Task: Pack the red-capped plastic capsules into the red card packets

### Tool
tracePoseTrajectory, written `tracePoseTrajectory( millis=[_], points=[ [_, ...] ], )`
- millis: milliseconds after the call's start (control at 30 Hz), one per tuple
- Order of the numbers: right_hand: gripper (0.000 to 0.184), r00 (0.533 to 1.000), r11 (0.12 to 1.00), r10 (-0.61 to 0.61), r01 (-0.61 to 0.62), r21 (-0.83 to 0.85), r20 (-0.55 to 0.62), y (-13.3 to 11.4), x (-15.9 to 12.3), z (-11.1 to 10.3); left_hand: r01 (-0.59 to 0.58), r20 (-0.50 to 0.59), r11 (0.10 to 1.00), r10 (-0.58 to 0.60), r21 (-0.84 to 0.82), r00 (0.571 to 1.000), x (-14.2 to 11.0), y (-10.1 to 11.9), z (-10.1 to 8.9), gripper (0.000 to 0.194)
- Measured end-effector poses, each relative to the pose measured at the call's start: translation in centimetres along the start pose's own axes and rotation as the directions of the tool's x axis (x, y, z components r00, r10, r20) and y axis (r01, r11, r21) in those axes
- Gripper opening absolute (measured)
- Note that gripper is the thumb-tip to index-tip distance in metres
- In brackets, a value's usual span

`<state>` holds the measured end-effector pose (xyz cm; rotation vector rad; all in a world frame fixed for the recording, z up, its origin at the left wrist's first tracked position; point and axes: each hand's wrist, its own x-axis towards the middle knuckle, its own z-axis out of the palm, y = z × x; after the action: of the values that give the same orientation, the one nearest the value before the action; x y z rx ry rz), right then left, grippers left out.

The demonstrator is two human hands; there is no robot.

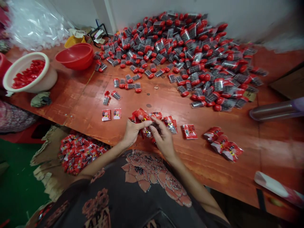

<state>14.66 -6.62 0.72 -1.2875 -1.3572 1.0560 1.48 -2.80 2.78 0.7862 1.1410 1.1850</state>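
My left hand (132, 132) and my right hand (162, 136) meet at the near edge of the red wooden table (237, 171). Both are closed around a small red packet (142, 115) and a clear tube half hidden between the fingers. Loose red printed packets (189, 131) lie just right of my hands, with a small stack of them (223, 147) further right. Two flat packets (110, 114) lie to the left.
A big heap of clear tubes with red caps (190, 53) covers the far table. A white bowl of red caps (28, 75) and red bowls (75, 56) stand at the left. A cardboard box of finished packets (78, 152) sits below the table edge. A roll (275, 110) lies right.
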Motion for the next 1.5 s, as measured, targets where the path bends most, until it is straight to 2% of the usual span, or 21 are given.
tracePoseTrajectory(
  millis=[133,267,433,700,767,867,933,1000,1067,1200,1233,1300,1400,1500],
  points=[
    [0.043,0.995,0.995,0.061,-0.067,0.076,0.084,-0.1,0.5,-0.4,0.05,0.051,0.999,-0.05,0.003,0.997,0.2,0.3,-0.1,0.024],
    [0.044,0.982,0.97,0.137,-0.159,0.181,0.129,-0.3,0.8,-0.8,0.044,0.033,0.999,-0.043,-0.026,0.999,0.6,0.4,-0.2,0.025],
    [0.042,0.961,0.916,0.248,-0.274,0.294,0.123,0.3,1.1,-0.6,0.153,0.071,0.988,-0.151,-0.016,0.986,0.3,-0.4,0.0,0.025],
    [0.025,0.942,0.88,0.334,-0.321,0.35,0.024,1.7,0.7,-0.7,0.18,0.056,0.984,-0.18,0.008,0.982,0.5,-1.7,-0.9,0.028],
    [0.025,0.939,0.892,0.344,-0.332,0.306,0.016,1.8,0.5,-1.2,0.209,0.048,0.978,-0.208,-0.006,0.977,0.6,-1.8,-0.8,0.025],
    [0.027,0.949,0.943,0.312,-0.302,0.143,-0.055,2.3,0.3,-2.9,0.262,0.002,0.955,-0.264,-0.136,0.964,1.1,-1.5,-0.9,0.027],
    [0.029,0.964,0.97,0.216,-0.23,-0.083,-0.152,2.4,0.0,-4.1,0.295,-0.046,0.922,-0.316,-0.252,0.948,1.7,-1.2,-1.0,0.026],
    [0.033,0.972,0.942,0.093,-0.156,-0.296,-0.216,2.2,-0.2,-4.5,0.326,-0.063,0.884,-0.366,-0.336,0.928,2.2,-0.8,-1.0,0.022],
    [0.039,0.985,0.926,0.03,-0.091,-0.366,-0.168,1.6,-0.3,-3.8,0.348,-0.047,0.855,-0.395,-0.385,0.918,2.6,-0.7,-0.6,0.018],
    [0.045,0.995,0.976,0.034,-0.013,-0.217,0.091,0.3,-0.1,-1.1,0.339,0.01,0.825,-0.376,-0.452,0.927,2.8,-0.9,0.4,0.012],
    [0.044,0.994,0.983,0.041,-0.022,-0.183,0.102,0.1,0.1,-0.5,0.332,0.02,0.824,-0.364,-0.46,0.931,2.9,-0.9,0.5,0.012],
    [0.042,0.996,0.992,0.078,-0.073,-0.102,0.051,0.1,0.7,0.0,0.304,0.013,0.833,-0.337,-0.462,0.942,2.9,-1.0,0.5,0.015],
    [0.047,0.979,0.978,0.201,-0.199,0.07,-0.023,0.5,2.0,-0.1,0.254,-0.025,0.861,-0.294,-0.44,0.955,2.5,-1.3,0.3,0.024],
    [0.045,0.97,0.963,0.242,-0.239,0.124,-0.008,1.0,3.4,-0.2,0.287,0.072,0.859,-0.284,-0.425,0.956,1.7,-1.7,0.7,0.035]
  ],
)
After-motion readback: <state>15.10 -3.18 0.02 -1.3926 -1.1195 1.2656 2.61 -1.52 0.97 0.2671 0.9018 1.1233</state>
